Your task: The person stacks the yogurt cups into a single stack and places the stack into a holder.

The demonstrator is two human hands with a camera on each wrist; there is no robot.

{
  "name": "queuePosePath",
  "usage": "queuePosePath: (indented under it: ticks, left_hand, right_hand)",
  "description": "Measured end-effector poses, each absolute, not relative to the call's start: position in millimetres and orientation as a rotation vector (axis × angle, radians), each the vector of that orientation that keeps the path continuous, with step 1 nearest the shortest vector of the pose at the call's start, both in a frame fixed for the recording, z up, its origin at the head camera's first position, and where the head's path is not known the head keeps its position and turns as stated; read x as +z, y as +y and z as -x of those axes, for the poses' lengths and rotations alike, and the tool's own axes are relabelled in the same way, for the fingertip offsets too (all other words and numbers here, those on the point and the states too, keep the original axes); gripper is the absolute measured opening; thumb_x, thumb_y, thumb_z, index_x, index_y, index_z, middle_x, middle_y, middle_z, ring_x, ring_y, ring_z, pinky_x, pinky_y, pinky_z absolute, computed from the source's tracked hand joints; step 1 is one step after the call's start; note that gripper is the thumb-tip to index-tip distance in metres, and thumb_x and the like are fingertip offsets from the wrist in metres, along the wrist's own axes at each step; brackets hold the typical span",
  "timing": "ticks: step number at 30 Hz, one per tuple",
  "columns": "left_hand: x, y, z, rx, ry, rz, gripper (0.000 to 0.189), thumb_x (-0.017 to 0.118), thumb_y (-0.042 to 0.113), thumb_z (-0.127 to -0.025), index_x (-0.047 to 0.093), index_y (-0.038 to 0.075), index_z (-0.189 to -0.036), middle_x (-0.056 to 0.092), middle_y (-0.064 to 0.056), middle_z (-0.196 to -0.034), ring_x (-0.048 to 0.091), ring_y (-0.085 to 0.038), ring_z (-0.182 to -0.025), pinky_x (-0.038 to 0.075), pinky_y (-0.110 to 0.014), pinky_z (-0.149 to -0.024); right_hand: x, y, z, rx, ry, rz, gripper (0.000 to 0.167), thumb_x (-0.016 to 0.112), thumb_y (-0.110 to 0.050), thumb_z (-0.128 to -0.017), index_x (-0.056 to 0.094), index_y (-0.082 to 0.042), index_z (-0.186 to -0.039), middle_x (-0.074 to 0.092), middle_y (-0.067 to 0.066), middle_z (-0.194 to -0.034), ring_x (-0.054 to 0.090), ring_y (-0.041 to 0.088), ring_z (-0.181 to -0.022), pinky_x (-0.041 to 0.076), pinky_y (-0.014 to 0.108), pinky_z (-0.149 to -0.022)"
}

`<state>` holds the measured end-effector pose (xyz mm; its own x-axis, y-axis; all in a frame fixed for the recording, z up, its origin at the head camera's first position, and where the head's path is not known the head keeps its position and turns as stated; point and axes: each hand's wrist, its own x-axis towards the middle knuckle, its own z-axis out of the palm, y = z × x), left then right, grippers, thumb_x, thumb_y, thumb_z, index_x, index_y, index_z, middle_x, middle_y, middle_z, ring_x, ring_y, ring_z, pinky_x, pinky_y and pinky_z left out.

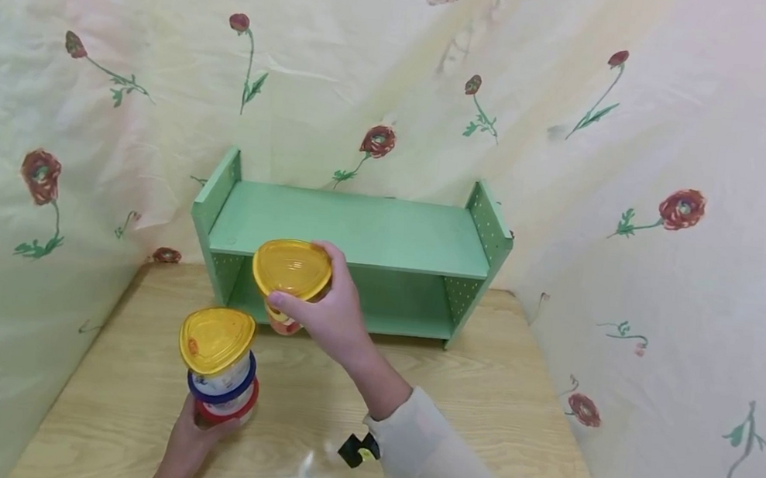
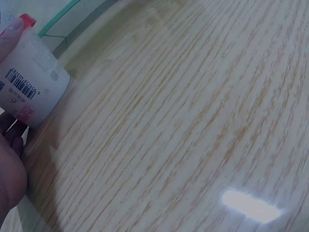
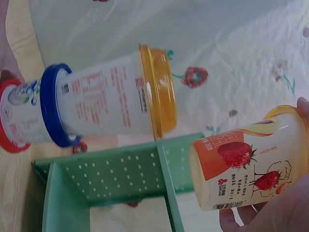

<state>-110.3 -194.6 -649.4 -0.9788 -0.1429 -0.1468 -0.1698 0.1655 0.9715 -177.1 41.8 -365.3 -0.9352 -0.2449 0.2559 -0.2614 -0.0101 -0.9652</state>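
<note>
Three yogurt cups stand stacked on the table at the left. The top one has a yellow lid point(image 1: 216, 340), the middle a blue lid point(image 3: 49, 104) and the bottom a red lid point(image 1: 235, 413). My left hand point(image 1: 188, 444) grips the bottom cup point(image 2: 38, 79), its thumb near the red rim in the left wrist view. Right of the stack, my right hand point(image 1: 340, 316) holds up another yogurt cup point(image 1: 292, 268), yellow-lidded, in front of the shelf. Strawberries are printed on this cup point(image 3: 236, 169) in the right wrist view.
A green two-level shelf point(image 1: 356, 228) stands at the back of the wooden table point(image 1: 476, 420), with raised perforated side panels. Flower-printed sheeting point(image 1: 629, 296) surrounds the table at the back and sides. A small black object point(image 1: 354, 450) shows beside my right cuff.
</note>
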Motion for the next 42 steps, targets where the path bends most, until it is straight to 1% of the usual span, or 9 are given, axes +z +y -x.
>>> queuePosePath:
  ticks: [7, 11, 15, 24, 32, 34, 37, 39, 42]
  left_hand:
    - [-650, -198, 108, 2.009, 2.336, 0.319, 0.107, 0.087, 0.031, -0.08, 0.017, 0.013, -0.159, 0.036, -0.017, -0.154, 0.033, -0.038, -0.141, 0.026, -0.06, -0.116]
    - [-650, -197, 111, 2.003, 2.329, 0.319, 0.106, 0.088, 0.032, -0.079, 0.018, 0.014, -0.158, 0.037, -0.017, -0.153, 0.034, -0.039, -0.14, 0.028, -0.06, -0.116]
    - [-649, -197, 115, 1.979, 2.302, 0.33, 0.109, 0.088, 0.035, -0.079, 0.016, 0.015, -0.159, 0.035, -0.018, -0.154, 0.032, -0.04, -0.142, 0.025, -0.062, -0.117]
    - [-649, -196, 114, 1.995, 2.343, 0.294, 0.1, 0.086, 0.026, -0.081, 0.02, 0.012, -0.155, 0.04, -0.021, -0.15, 0.038, -0.041, -0.138, 0.03, -0.059, -0.115]
    - [-644, -195, 112, 1.977, 2.381, 0.282, 0.098, 0.086, 0.027, -0.082, 0.021, 0.011, -0.155, 0.042, -0.019, -0.148, 0.041, -0.037, -0.135, 0.034, -0.055, -0.112]
    - [-644, -195, 112, 1.971, 2.401, 0.277, 0.097, 0.086, 0.027, -0.082, 0.023, 0.012, -0.154, 0.044, -0.018, -0.147, 0.043, -0.035, -0.133, 0.036, -0.051, -0.111]
    - [-644, -194, 113, 1.969, 2.426, 0.276, 0.094, 0.086, 0.026, -0.082, 0.026, 0.013, -0.153, 0.046, -0.014, -0.146, 0.046, -0.03, -0.13, 0.04, -0.039, -0.107]
    - [-645, -194, 113, 1.972, 2.429, 0.278, 0.094, 0.086, 0.025, -0.082, 0.027, 0.013, -0.153, 0.047, -0.014, -0.145, 0.046, -0.029, -0.129, 0.04, -0.036, -0.106]
    - [-646, -195, 111, 1.979, 2.399, 0.291, 0.097, 0.087, 0.025, -0.081, 0.024, 0.012, -0.154, 0.044, -0.016, -0.147, 0.044, -0.033, -0.133, 0.038, -0.044, -0.11]
  right_hand:
    - [-361, 6, 171, 2.228, -2.185, -0.626, 0.085, 0.087, -0.02, -0.081, 0.035, -0.022, -0.148, 0.053, 0.001, -0.126, 0.063, 0.017, -0.104, 0.062, 0.034, -0.077]
    - [-358, -11, 167, 2.179, -2.247, -0.616, 0.086, 0.087, -0.027, -0.08, 0.035, -0.024, -0.149, 0.052, -0.005, -0.124, 0.062, 0.012, -0.101, 0.06, 0.029, -0.079]
    - [-357, -24, 162, 2.059, -2.349, -0.612, 0.088, 0.087, -0.036, -0.078, 0.036, -0.025, -0.149, 0.05, -0.008, -0.124, 0.058, 0.009, -0.102, 0.058, 0.024, -0.08]
    - [-366, -38, 159, 1.932, -2.444, -0.622, 0.09, 0.087, -0.041, -0.077, 0.036, -0.025, -0.15, 0.049, -0.009, -0.125, 0.054, 0.007, -0.103, 0.055, 0.022, -0.079]
    - [-368, -39, 156, 1.916, -2.462, -0.621, 0.093, 0.088, -0.042, -0.076, 0.034, -0.03, -0.151, 0.047, -0.009, -0.127, 0.053, 0.007, -0.105, 0.054, 0.023, -0.081]
    - [-368, -39, 155, 1.925, -2.462, -0.621, 0.094, 0.088, -0.042, -0.077, 0.032, -0.031, -0.151, 0.046, -0.009, -0.128, 0.052, 0.006, -0.106, 0.054, 0.023, -0.082]
    - [-368, -39, 155, 1.938, -2.472, -0.613, 0.096, 0.087, -0.042, -0.077, 0.029, -0.033, -0.153, 0.045, -0.009, -0.13, 0.052, 0.006, -0.108, 0.054, 0.023, -0.084]
    - [-368, -38, 153, 1.93, -2.494, -0.601, 0.099, 0.087, -0.043, -0.077, 0.026, -0.035, -0.155, 0.045, -0.009, -0.133, 0.052, 0.007, -0.11, 0.053, 0.026, -0.087]
    - [-367, -34, 151, 1.878, -2.539, -0.572, 0.104, 0.087, -0.046, -0.076, 0.022, -0.04, -0.157, 0.043, -0.007, -0.14, 0.05, 0.009, -0.117, 0.053, 0.035, -0.094]
